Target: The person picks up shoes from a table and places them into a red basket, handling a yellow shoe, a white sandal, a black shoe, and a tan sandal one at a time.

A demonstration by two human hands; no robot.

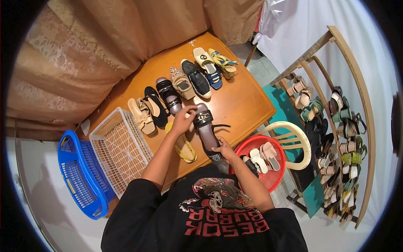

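1. Tan patterned curtains [84, 46] are hanging across the upper left of the frame.
2. An orange wooden surface [243, 101] is sitting at centre.
3. A pale floor [50, 201] is showing at lower left.
4. A wooden rack [361, 96] is leaning at right, beside a cream plastic chair [300, 143].
5. White sheeting [306, 25] is hanging at upper right.
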